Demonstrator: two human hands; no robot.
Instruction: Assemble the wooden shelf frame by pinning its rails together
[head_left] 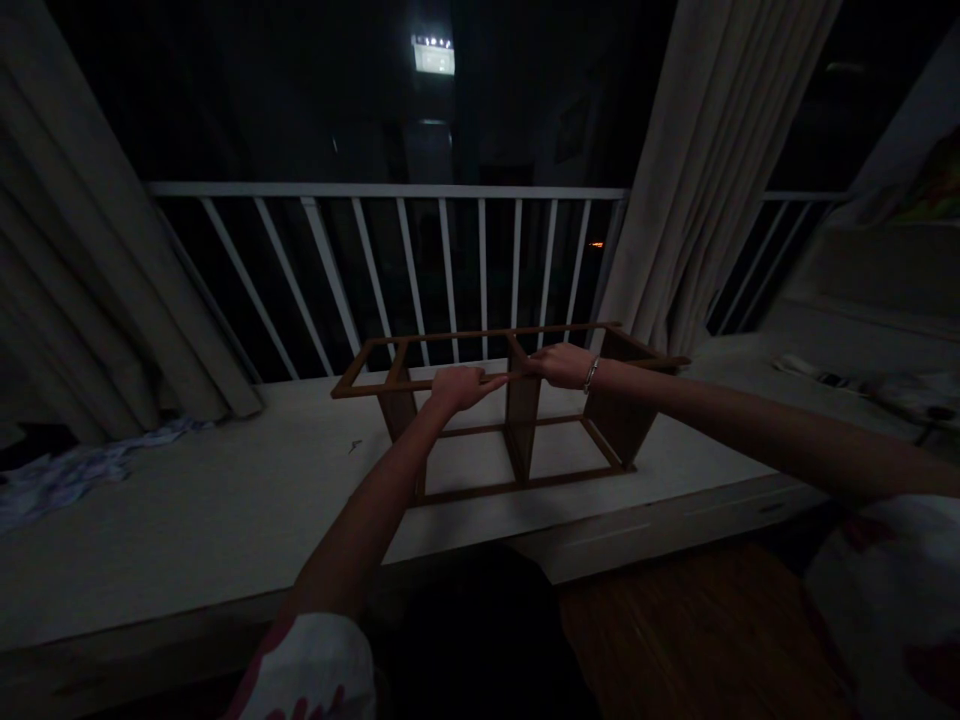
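A brown wooden shelf frame lies on its side on the white window ledge, its boards standing upright between the rails. My left hand is closed around the near upper rail, left of the middle board, with the thumb stretched along the rail. At the joint of that rail and the middle board, my right hand is pinched together. Whatever sits between its fingertips is too small and dark to make out. A small bent metal piece, like a hex key, lies on the ledge left of the frame.
Behind the ledge runs a white railing before a dark window. Curtains hang on both sides. Crumpled cloth lies at the far left, more items at the right. Wooden floor shows below the ledge's front edge.
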